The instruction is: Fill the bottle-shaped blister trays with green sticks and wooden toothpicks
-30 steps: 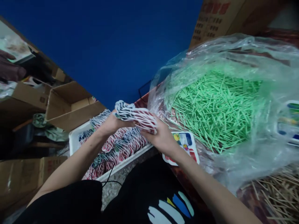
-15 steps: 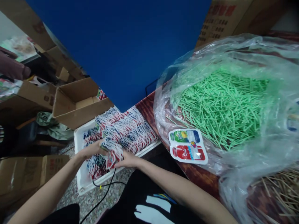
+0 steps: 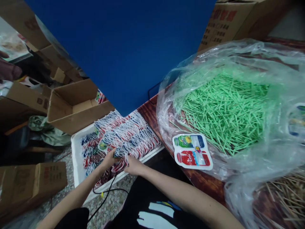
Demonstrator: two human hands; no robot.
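Observation:
My left hand and my right hand are closed round the two ends of a bundle of flat printed packets. They hold it low over the near side of a white plastic tray. Rows of stacked packets with white edges and red, blue and green print fill much of this tray. On the table at the right, one loose bottle-shaped packet lies face up, its print reading Cola on the red half. The fingertips are partly hidden by the bundle.
Light green sticks are heaped in a clear plastic bag on the wood-patterned table. A large blue panel rises ahead. An open cardboard box stands behind the tray; a black cable hangs in front. Another person's hand shows far left.
Both hands have moved slightly right and down with the bundle, now against the near row of stacks. The view has shifted a little. At far left the other person's hand has moved.

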